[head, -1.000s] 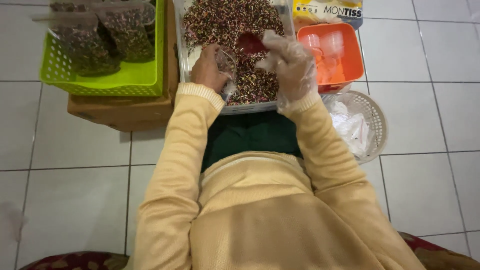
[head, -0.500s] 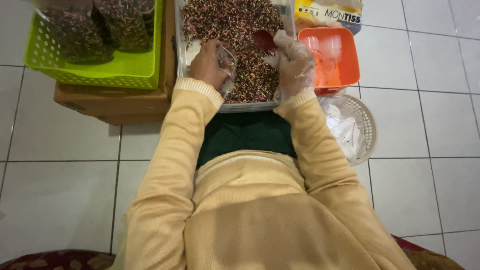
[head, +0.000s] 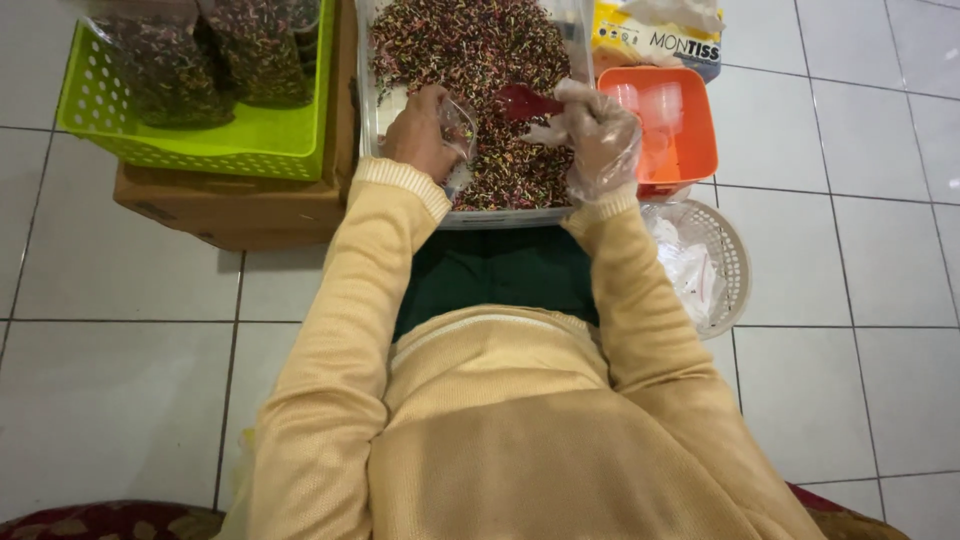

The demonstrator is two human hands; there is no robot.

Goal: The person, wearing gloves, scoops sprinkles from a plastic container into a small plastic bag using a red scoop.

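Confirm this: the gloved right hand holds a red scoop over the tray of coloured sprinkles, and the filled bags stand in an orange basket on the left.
One detail is wrong. The head view shows the filled bags standing in a green basket, not an orange one; the orange container sits to the right. The rest holds: the gloved right hand holds the red scoop over the tray of coloured sprinkles.

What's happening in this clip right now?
A person in a yellow sweater sits on a tiled floor over a clear tub of multicoloured sprinkles. The bare left hand holds a small clear plastic bag over the tub, while the gloved right hand holds a red scoop beside the bag's mouth. Filled bags stand in a green basket to the left. An orange tray of clear cups and a white basket sit to the right.
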